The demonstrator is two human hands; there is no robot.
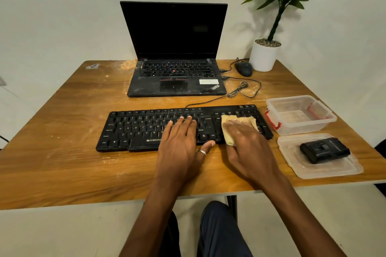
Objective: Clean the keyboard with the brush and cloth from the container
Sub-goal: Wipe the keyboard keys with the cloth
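Note:
A black keyboard [137,129] lies across the middle of the wooden table. My left hand [181,144] rests flat on its centre keys with fingers straight, thumb at the front edge. My right hand [248,142] presses a yellow cloth [227,121] flat onto the right part of the keyboard; the hand is blurred. The cloth pokes out beyond my fingers and below my thumb. A clear plastic container [300,115] with red clips stands to the right of the keyboard. Its lid [325,169] lies nearer me, with a black brush [323,149] on it.
A dusty open laptop [175,77] sits behind the keyboard, cables [242,89] running from its right side. A black mouse [244,69] and a potted plant [265,54] stand at the back right. The table's [62,152] front edge is close to my knees.

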